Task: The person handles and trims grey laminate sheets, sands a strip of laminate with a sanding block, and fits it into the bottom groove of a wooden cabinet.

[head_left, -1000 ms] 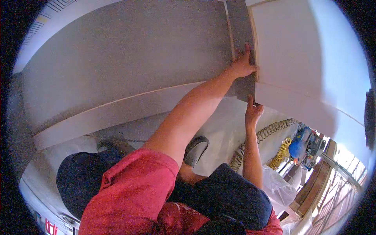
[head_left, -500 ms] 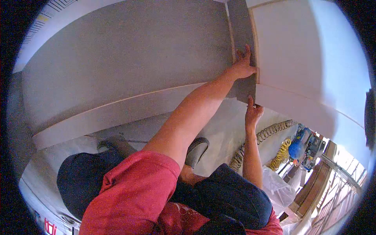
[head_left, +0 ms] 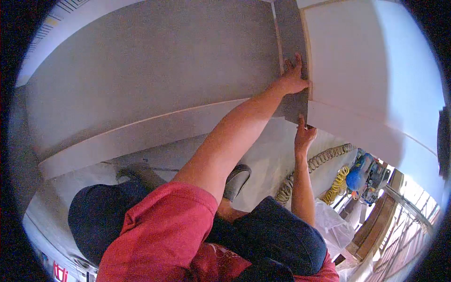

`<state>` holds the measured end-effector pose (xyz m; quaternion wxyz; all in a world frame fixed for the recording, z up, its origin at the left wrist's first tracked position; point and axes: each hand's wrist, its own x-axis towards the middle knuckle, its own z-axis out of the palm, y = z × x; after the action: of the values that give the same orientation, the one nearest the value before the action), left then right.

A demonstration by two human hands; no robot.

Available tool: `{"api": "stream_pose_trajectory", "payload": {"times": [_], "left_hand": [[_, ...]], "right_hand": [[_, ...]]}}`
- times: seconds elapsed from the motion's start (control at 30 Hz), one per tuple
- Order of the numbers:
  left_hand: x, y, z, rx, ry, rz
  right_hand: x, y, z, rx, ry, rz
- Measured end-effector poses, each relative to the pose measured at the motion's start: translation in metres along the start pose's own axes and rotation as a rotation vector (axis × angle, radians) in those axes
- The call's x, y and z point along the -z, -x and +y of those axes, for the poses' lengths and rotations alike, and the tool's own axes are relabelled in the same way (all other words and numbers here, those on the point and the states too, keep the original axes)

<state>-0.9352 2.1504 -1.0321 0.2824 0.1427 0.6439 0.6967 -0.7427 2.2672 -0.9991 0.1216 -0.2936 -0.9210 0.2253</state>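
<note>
A narrow dark grey strip runs between a wide grey panel and a white panel. Across the strip lies my left hand, fingers spread on its face and the thumb reaching its right edge, beside the white panel's wooden edge. Below it, at the strip's lower end, is my right hand. One digit points up against the strip's face while the other fingers curl at its bottom edge, partly hidden.
A pale board borders the grey panel's bottom. Coiled hose, yellow coiled hose and a blue machine are at right, near clear plastic and a wooden piece. A shoe rests on the floor.
The panels have shifted very slightly in view. Both hands keep the same places on the strip.
</note>
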Motion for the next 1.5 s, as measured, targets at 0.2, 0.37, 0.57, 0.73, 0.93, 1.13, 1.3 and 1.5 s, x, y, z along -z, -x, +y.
{"api": "stream_pose_trajectory", "payload": {"times": [0.2, 0.37, 0.57, 0.73, 0.93, 1.13, 1.3, 1.5], "left_hand": [[-0.009, -0.016, -0.016, -0.068, -0.011, 0.027], [-0.002, -0.005, 0.002, 0.049, -0.055, -0.004], [-0.005, -0.007, -0.005, -0.008, -0.045, 0.029], [-0.006, -0.008, -0.006, -0.026, -0.052, 0.057], [0.002, 0.001, 0.003, -0.028, 0.003, -0.014], [-0.007, -0.007, -0.007, -0.032, -0.087, 0.048], [-0.010, -0.012, -0.012, -0.024, -0.090, 0.074], [-0.006, -0.006, -0.004, 0.000, -0.006, 0.071]], "right_hand": [[0.002, 0.003, -0.009, -0.043, -0.023, -0.024], [-0.004, 0.002, 0.000, 0.100, -0.179, 0.042], [-0.006, 0.001, 0.007, 0.088, -0.179, 0.042], [-0.007, -0.002, 0.010, 0.067, -0.106, 0.043], [-0.006, -0.001, 0.006, 0.083, -0.102, 0.051], [-0.002, 0.001, 0.002, 0.108, -0.072, 0.044], [-0.005, 0.002, 0.001, 0.113, -0.219, -0.002], [-0.001, 0.003, -0.009, 0.129, -0.086, 0.031]]}}
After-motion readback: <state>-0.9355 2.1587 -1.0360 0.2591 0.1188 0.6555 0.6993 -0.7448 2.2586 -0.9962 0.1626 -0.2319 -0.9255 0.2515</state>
